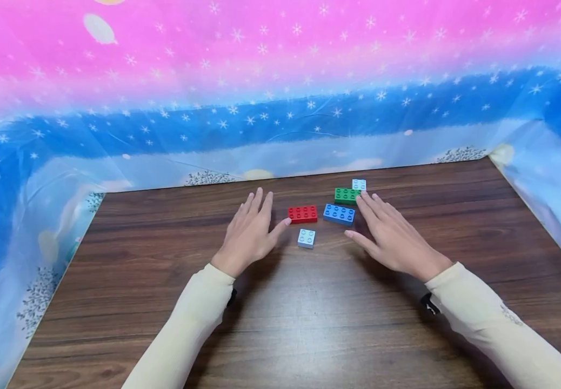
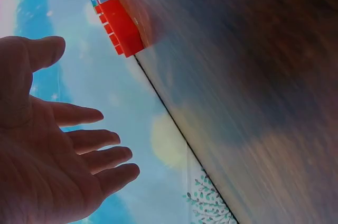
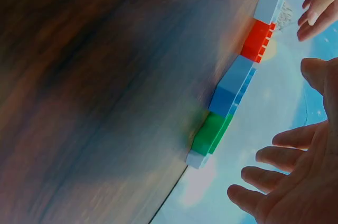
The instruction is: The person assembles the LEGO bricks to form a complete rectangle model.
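Several toy building bricks lie in a loose group on the wooden table. In the head view a red brick [image 1: 302,214] is left of a blue brick [image 1: 339,214], with a small pale brick [image 1: 306,238] in front of them. Behind the blue one sits a green brick [image 1: 346,195], and a second small pale brick [image 1: 359,184] is farthest back. My left hand [image 1: 250,232] hovers left of the red brick, fingers straight and thumb out toward it. My right hand [image 1: 397,232] is held right of the blue and green bricks, fingers extended, its fingertips overlapping the green brick's edge. Neither hand holds anything.
The dark wooden table [image 1: 280,324] reaches back to a patterned cloth [image 1: 271,119] in pink, blue and white, which hangs behind it and along both sides. Both forearms, in pale sleeves [image 1: 188,319], come in over the table's near part.
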`<state>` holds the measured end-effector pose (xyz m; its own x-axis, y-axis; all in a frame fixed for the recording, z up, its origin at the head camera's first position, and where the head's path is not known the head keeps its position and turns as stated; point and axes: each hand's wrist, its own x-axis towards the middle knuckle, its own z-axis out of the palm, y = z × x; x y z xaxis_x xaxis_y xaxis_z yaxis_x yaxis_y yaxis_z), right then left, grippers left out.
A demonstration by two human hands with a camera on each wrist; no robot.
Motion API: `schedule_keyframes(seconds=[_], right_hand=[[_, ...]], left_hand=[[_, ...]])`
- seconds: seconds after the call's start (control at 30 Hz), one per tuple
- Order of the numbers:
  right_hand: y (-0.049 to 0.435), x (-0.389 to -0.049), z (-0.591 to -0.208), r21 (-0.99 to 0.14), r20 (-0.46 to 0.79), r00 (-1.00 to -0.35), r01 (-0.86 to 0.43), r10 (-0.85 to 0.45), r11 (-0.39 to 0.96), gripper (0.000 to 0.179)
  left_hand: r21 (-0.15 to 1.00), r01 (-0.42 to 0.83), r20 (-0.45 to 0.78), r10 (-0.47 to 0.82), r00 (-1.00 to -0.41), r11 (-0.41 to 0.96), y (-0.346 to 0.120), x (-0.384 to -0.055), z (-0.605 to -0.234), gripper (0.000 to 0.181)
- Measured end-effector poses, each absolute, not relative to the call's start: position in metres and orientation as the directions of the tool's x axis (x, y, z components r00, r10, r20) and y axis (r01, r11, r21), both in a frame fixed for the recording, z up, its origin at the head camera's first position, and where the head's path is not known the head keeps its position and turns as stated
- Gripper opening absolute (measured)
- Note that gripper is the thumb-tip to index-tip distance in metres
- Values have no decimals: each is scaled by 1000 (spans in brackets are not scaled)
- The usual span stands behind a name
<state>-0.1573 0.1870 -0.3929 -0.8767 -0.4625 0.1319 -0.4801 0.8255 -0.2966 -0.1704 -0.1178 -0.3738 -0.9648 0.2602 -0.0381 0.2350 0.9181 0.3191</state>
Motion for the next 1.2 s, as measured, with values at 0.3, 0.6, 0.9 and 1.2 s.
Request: schedule_keyframes(seconds=[0.3, 0.6, 0.9, 1.2], right_hand=[[178, -167, -391, -348, 71, -877, -469, -476, 812, 78], [169, -175, -394, -362, 32, -884, -446, -467, 818, 76], [160, -182, -394, -394, 6, -906, -391, -423, 832, 72], [152, -189, -393, -441, 17, -926, -345, -377, 828, 61]], left_hand=[[366, 194, -79, 238, -968, 910, -105, -183, -375, 75], [418, 191, -109, 258, -960, 888, -95, -195, -380, 71], [467, 212, -75, 278, -958, 858, -86, -201, -383, 63], [482, 284, -7, 327, -945, 829, -79, -206, -385, 47]])
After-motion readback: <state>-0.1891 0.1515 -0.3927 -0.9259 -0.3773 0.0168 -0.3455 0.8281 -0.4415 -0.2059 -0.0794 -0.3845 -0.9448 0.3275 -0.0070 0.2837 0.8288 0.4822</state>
